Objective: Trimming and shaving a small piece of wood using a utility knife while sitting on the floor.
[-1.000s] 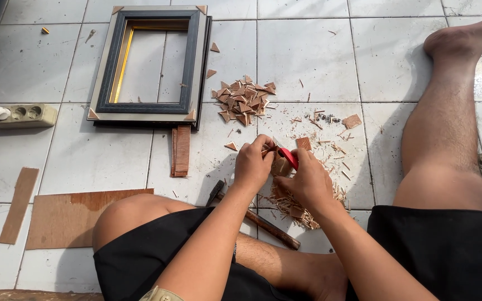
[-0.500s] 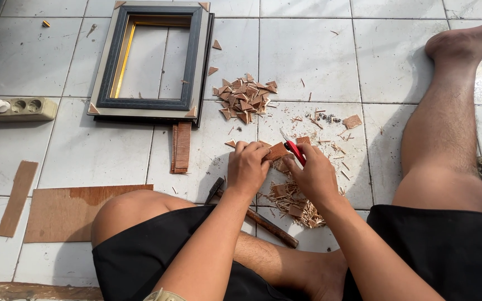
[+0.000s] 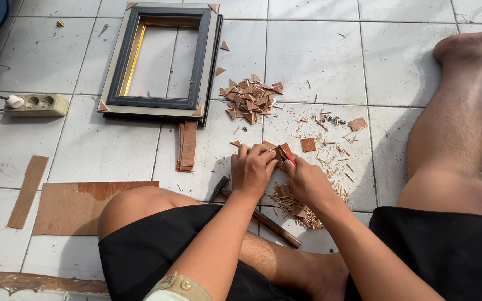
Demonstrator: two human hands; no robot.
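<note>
Person seated on tiled floor [image 3: 319, 50], legs spread, black shorts [image 3: 185, 251]. Hammer [image 3: 258, 217] lies on floor just below the hands, head near left wrist, handle running toward lower right.

Left hand [image 3: 250, 170]: fingers curled narrow, pinching a small wood piece [image 3: 282, 149] against the floor. Right hand [image 3: 307, 181]: fingers closed around a red-handled cutter [image 3: 289, 158]; tip meets the wood piece. Both hands touching each other over the work. Wood piece is on the floor between the knees, at the fingertips.

Heap of shavings [image 3: 297, 202] directly under right hand. Loose splinters and a small square chip [image 3: 308, 144] just beyond the hands; another square chip [image 3: 358, 124] farther right.

Left of hands: stack of thin wood strips [image 3: 187, 145], upright in view. Far left: plywood sheet [image 3: 79, 203] and a narrow strip [image 3: 27, 190] beside it, apart.

Farther out: pile of triangular offcuts [image 3: 252, 98]. Beyond: dark picture frame [image 3: 163, 61] with gold inner edge, flat on floor, triangles at corners. Power strip [image 3: 35, 104] at far left
</note>
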